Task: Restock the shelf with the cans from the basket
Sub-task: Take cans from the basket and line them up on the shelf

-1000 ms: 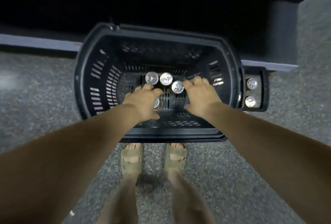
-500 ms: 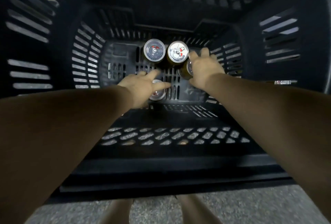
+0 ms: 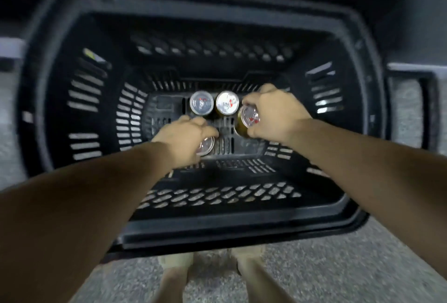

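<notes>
Black plastic basket (image 3: 72, 109) fills the frame. My right hand (image 3: 273, 114) has its fingers clamped round a gold can (image 3: 248, 121), tilted at centre; my left hand (image 3: 186, 138) curls over another can (image 3: 205, 145). Two cans (image 3: 214, 103) stand behind. I should lift straight up, clear of the rim.

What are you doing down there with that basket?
A person is reaching both hands into a black basket on the floor. The right hand grips a gold can, tilted. The left hand is closed over another can. Two more cans stand upright at the back.
</notes>
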The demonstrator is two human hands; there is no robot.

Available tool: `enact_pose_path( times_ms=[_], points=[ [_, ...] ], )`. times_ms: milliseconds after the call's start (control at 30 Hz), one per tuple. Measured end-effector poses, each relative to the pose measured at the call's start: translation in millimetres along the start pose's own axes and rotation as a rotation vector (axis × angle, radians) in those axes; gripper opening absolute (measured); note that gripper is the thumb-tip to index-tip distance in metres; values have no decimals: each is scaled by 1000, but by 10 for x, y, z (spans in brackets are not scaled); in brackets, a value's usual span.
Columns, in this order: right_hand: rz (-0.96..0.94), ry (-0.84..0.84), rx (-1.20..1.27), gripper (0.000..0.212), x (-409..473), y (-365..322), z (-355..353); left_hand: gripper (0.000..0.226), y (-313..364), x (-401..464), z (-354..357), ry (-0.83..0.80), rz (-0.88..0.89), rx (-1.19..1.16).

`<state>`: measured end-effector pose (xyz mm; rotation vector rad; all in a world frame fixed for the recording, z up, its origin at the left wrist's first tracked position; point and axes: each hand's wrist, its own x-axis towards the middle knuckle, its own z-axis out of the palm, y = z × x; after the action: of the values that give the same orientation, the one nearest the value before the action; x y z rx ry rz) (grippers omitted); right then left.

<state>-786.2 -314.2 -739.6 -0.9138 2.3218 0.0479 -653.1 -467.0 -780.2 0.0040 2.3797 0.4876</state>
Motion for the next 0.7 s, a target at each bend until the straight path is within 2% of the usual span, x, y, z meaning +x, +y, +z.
enact_pose_path(
  times_ms=[200, 467, 700],
  points=[
    [-57, 26, 47, 61, -869, -467, -1447, 65, 414, -888, -1260, 3, 57, 29],
    [-113, 218, 19, 57, -2220, -1076, -3495, 60, 1051, -2363, -3173, 178, 107, 146],
    [-118, 326, -42, 58, -3281, -1537, -4836, 64, 1521, -3663, -4571, 263, 120, 243]
  ],
)
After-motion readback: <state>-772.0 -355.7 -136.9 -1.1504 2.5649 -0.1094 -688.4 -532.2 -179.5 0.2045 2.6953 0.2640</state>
